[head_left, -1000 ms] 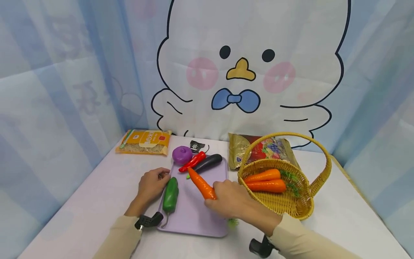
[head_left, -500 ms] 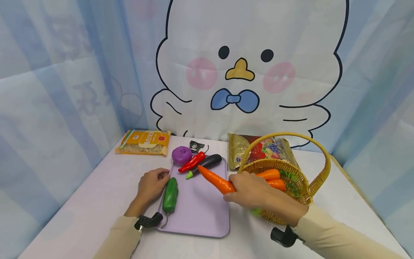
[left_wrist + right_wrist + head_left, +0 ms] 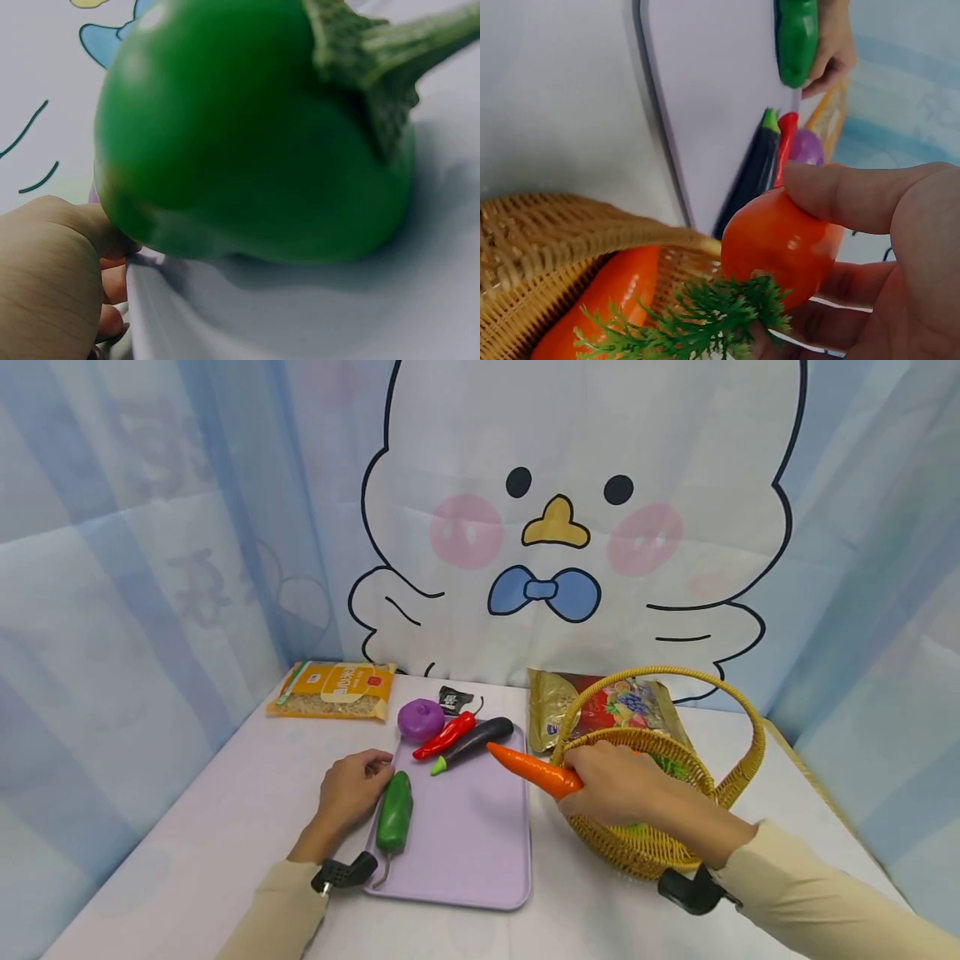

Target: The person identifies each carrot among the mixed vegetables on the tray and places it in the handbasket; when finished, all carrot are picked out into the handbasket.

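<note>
My right hand (image 3: 618, 781) grips an orange carrot (image 3: 536, 771) by its thick end, over the yellow wicker basket (image 3: 637, 852). The carrot's tip points left over the edge of the lilac tray (image 3: 465, 852). In the right wrist view, thumb and fingers wrap the carrot (image 3: 780, 240), its green leaves hanging by the basket. My left hand (image 3: 352, 793) holds the tray's left rim, thumb at the top, fingers beside it. Close by lies a green pepper (image 3: 395, 814) on the tray. A red chili (image 3: 448, 735), an eggplant (image 3: 480, 742) and a purple onion (image 3: 422, 720) lie at its far end.
Another carrot (image 3: 615, 300) lies inside the basket, whose tall handle (image 3: 750, 718) arches over it. Behind stand a gold and red food bag (image 3: 555, 702), a small black packet (image 3: 453, 698) and a yellow grain bag (image 3: 333, 690). A printed curtain (image 3: 555, 635) closes the back.
My right hand has carried the carrot rightward, from above the tray to over the basket, covering the carrots inside it in the head view. The left hand has stayed at the tray's rim.
</note>
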Demonstrator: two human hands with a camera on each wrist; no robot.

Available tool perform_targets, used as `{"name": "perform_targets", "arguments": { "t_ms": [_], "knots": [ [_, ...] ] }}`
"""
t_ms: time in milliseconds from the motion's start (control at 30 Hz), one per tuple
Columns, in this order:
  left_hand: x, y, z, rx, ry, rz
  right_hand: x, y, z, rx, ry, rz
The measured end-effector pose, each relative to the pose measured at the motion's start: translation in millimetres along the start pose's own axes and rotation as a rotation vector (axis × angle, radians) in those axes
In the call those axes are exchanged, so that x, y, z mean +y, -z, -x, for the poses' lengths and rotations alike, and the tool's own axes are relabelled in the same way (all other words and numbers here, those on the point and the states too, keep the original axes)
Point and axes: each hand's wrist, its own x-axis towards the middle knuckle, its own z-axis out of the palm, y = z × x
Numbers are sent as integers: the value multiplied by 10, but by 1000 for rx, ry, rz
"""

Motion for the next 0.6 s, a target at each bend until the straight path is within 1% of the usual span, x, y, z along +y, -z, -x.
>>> {"name": "perform_targets", "arguments": {
  "t_ms": [300, 600],
  "knots": [
    [11, -4, -3, -6, 10, -4, 255, 10, 9, -39, -23, -8],
    [19, 0, 2, -2, 10, -11, 469, 34, 34, -92, -40, 15]
  ]
}}
